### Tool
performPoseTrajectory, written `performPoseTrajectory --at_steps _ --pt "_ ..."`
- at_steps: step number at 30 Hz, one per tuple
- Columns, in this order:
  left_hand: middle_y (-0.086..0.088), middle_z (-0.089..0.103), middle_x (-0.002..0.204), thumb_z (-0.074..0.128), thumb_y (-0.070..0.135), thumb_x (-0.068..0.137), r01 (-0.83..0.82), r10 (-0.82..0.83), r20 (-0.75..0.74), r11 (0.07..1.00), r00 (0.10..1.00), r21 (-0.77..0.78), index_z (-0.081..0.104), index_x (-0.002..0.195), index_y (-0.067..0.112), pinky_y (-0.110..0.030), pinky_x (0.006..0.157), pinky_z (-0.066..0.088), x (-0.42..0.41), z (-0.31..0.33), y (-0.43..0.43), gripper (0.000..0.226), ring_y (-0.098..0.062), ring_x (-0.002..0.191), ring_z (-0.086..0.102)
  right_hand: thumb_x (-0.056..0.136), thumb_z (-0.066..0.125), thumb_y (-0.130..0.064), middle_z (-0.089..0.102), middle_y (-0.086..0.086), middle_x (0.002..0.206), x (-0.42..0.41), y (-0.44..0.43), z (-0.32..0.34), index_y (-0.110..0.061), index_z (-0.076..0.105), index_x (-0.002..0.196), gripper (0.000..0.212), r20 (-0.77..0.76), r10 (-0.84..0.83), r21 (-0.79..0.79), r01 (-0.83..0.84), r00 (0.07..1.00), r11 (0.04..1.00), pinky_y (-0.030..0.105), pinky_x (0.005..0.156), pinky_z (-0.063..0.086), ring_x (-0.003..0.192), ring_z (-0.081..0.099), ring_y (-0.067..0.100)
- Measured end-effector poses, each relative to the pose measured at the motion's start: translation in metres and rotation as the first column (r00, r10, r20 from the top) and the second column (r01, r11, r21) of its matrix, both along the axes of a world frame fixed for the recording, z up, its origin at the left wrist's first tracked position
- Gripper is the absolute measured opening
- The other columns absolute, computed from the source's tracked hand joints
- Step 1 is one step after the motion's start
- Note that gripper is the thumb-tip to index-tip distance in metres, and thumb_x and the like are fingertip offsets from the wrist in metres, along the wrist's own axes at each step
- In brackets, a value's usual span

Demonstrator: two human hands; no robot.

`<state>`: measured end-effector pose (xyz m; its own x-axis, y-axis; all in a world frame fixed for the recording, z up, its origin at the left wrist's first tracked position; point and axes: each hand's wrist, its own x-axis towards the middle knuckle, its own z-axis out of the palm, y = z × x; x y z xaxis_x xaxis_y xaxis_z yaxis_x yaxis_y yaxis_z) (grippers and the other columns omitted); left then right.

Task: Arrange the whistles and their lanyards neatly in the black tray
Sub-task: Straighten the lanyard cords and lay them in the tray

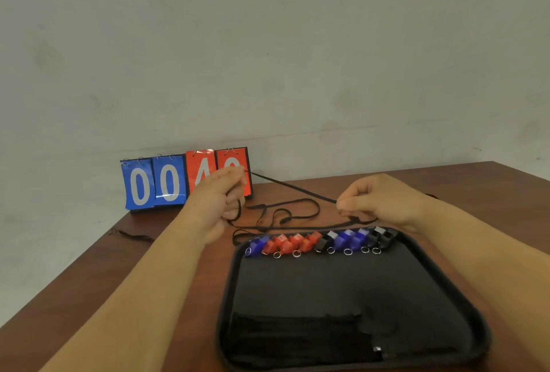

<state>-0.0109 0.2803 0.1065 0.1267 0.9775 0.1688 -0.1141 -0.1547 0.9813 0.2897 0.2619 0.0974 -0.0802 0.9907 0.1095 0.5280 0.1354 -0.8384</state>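
Between both hands, flat woven lanyard

The tray sits on the table, toward its near edge and right of centre. Inside it, a row of whistles runs side by side along the far edge, and a bundle of lanyards lies along the near edge. Behind the tray a loose lanyard lies looped on the table, one stretch lifted between the hands. The left hand grips it behind the tray's far-left corner, and the right hand pinches it above the far-right corner. A scoreboard stands at the table's far-left corner, before the wall. A short cord lies near the left edge.
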Motion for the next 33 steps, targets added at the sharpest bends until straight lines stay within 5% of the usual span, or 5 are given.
performPoseTrajectory --at_steps 6,16,19,25,33 --pt "0.007 0.037 0.050 0.049 0.030 0.106 0.066 -0.041 0.353 0.996 0.935 -0.061 0.058 0.078 0.017 -0.016 0.035 0.024 0.002 -0.016 0.026 0.032 -0.004 0.039 0.028 0.082 0.083 -0.029 0.071 -0.010 0.065 0.016 0.016 -0.007 -0.012 0.080 0.085 0.017 0.000 0.016 -0.100 -0.016 1.000 0.995 0.029 0.074 0.049 0.057 0.054 0.005" --pt "0.005 0.038 0.056 0.050 0.029 0.104 -0.010 0.040 0.297 0.995 0.954 -0.101 0.061 0.076 0.016 -0.016 0.038 0.027 -0.022 -0.048 0.034 0.032 -0.005 0.043 0.031 0.086 0.079 -0.034 0.079 -0.010 0.088 0.028 0.018 -0.011 -0.025 0.076 0.083 0.010 0.115 0.146 0.059 -0.153 0.983 0.986 0.022 0.088 0.049 0.082 0.071 0.001" --pt "0.005 0.037 0.056 0.051 0.030 0.104 -0.036 0.070 0.307 0.993 0.949 -0.115 0.060 0.076 0.017 -0.015 0.037 0.027 -0.025 -0.048 0.034 0.032 -0.004 0.042 0.030 0.091 0.075 -0.019 0.078 0.002 0.084 0.030 0.014 -0.015 -0.011 0.070 0.092 0.010 -0.086 0.183 -0.001 -0.184 0.979 0.983 0.019 0.077 0.059 0.081 0.076 0.011" --pt "0.005 0.038 0.056 0.051 0.031 0.105 -0.101 0.137 0.275 0.985 0.952 -0.142 0.058 0.079 0.017 -0.016 0.038 0.027 -0.015 -0.054 0.034 0.030 -0.006 0.043 0.030 0.099 0.063 -0.010 0.066 0.005 0.084 0.032 0.010 -0.033 -0.012 0.064 0.091 0.008 -0.397 0.137 -0.112 -0.196 0.908 0.974 0.048 0.091 0.060 0.084 0.073 0.016" --pt "0.005 0.043 0.059 0.055 0.032 0.103 -0.159 0.234 0.349 0.960 0.907 -0.230 0.059 0.082 0.017 -0.016 0.039 0.032 -0.017 -0.058 0.036 0.027 -0.005 0.044 0.034 0.100 0.060 -0.007 0.054 0.002 0.070 0.025 0.007 -0.035 -0.011 0.066 0.094 0.010 -0.559 0.088 -0.179 -0.224 0.824 0.958 0.028 0.071 0.058 0.062 0.054 0.011"
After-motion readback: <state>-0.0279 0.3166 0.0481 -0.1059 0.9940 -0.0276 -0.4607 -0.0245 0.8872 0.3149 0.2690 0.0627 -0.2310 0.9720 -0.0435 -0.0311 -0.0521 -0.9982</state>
